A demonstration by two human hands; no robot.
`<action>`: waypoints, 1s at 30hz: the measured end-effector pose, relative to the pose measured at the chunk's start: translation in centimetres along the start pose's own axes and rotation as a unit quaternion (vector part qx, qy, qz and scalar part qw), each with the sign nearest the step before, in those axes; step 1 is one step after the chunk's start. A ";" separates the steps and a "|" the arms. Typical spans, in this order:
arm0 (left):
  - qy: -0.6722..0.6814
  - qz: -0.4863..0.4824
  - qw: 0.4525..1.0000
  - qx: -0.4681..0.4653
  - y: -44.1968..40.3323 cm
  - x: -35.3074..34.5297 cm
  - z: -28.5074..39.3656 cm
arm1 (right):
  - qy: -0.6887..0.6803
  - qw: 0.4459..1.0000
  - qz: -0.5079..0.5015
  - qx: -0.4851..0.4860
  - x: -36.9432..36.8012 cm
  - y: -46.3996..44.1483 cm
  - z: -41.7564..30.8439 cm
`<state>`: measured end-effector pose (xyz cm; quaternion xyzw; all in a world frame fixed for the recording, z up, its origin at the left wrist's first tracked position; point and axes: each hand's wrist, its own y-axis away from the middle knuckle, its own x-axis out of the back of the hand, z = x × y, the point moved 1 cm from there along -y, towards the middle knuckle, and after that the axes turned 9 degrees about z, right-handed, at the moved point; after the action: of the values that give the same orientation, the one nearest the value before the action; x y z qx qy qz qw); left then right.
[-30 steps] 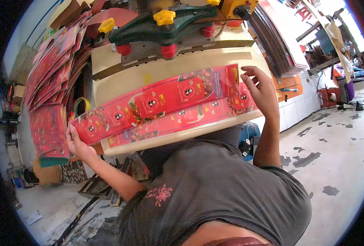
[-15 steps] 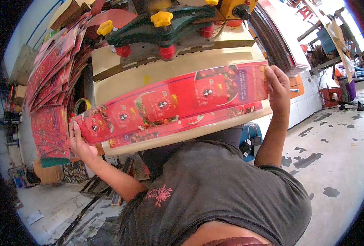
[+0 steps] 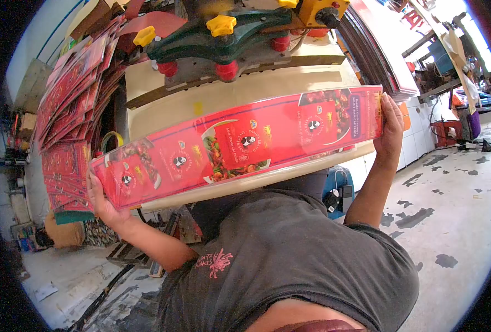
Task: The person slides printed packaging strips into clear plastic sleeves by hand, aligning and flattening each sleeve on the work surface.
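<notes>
While the left hand, its fingers barely apart, grips one end of the long red printed strip, the right hand pinches the other end, holding it stretched above the cream work surface in front of the green machine.

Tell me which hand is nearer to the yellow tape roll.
Left. The left hand pinches the left end of the red printed strip, just below the yellow tape roll in view; the right hand holds the strip's opposite end, far to the roll's right.
</notes>
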<state>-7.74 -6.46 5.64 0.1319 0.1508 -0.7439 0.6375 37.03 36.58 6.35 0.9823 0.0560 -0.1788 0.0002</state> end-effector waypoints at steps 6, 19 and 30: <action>-0.038 -0.003 0.999 -0.035 -0.2 1.3 0.1 | -0.026 0.997 -0.067 -0.020 1.9 -1.2 0.6; 0.131 0.050 0.987 0.077 1.9 -4.4 -0.4 | -0.142 0.972 -0.132 -0.131 -1.3 0.7 1.1; 0.412 -0.277 0.857 0.134 1.4 -2.8 -6.1 | -0.086 0.980 -0.115 -0.136 -4.7 1.9 4.0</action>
<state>-5.90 -1.69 1.07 0.4636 0.3290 -0.7804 0.2603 31.52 34.08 4.23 0.9410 0.1924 -0.2521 0.1182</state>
